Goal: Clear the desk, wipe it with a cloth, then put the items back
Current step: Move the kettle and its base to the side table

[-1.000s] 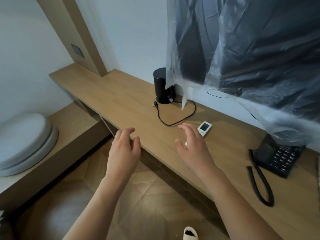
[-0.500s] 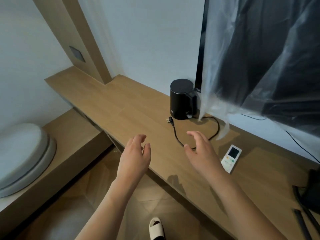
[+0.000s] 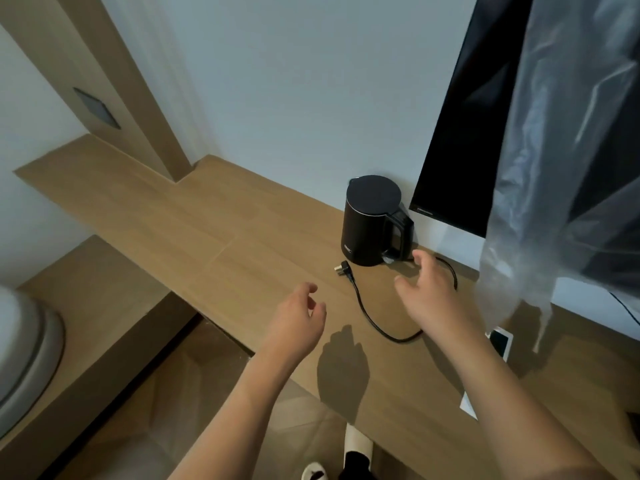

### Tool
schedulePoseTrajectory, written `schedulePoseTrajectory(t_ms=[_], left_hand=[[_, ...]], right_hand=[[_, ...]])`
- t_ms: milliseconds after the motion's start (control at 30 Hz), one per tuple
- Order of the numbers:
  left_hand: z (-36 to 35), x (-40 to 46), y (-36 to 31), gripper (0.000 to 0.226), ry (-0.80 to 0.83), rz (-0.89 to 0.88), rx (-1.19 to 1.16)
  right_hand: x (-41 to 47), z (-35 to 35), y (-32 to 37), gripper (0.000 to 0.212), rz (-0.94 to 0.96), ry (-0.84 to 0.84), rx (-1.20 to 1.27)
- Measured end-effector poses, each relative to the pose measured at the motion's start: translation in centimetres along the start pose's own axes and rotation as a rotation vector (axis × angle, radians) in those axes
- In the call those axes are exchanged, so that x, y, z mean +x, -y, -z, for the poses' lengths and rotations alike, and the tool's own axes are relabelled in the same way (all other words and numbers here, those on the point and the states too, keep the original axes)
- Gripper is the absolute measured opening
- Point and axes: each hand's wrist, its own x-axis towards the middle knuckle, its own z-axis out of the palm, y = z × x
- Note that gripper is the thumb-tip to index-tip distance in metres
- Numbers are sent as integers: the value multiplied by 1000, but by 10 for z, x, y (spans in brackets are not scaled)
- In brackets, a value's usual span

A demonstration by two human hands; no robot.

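Observation:
A black electric kettle (image 3: 370,223) stands upright at the back of the wooden desk (image 3: 194,230), handle to the right. Its black power cord (image 3: 367,313) loops loose over the desk, unplugged, with the plug lying just left of the kettle's base. My right hand (image 3: 429,296) hovers open a short way in front of the kettle's handle, holding nothing. My left hand (image 3: 298,320) hangs over the desk's front edge, fingers loosely curled and apart, empty. A white remote (image 3: 500,342) lies partly hidden behind my right forearm.
A dark wall-mounted screen (image 3: 464,133) draped in clear plastic sheeting (image 3: 554,188) hangs over the desk's right part. A lower wooden ledge (image 3: 83,271) with a white round object (image 3: 24,355) sits to the left. A foot in a slipper (image 3: 356,452) stands on the floor below.
The view has swung left and closer to the kettle; the telephone has left the frame. Both hands have moved forward, the right one now close to the kettle's handle.

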Motion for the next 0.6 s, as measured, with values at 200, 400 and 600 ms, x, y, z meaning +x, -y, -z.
schedulePoseTrajectory(t_ms=[200,400,600], left_hand=[[21,41,11,44,36,85,37],[5,93,13,48,102,113,-3],[-54,156,7,55,231,138,-39]], right_hand=[[68,-12,-2,69,-111,-32,18],[106,-29,0,71,-158,-84,98],[124,-45,-7,59,-95,-191,163]])
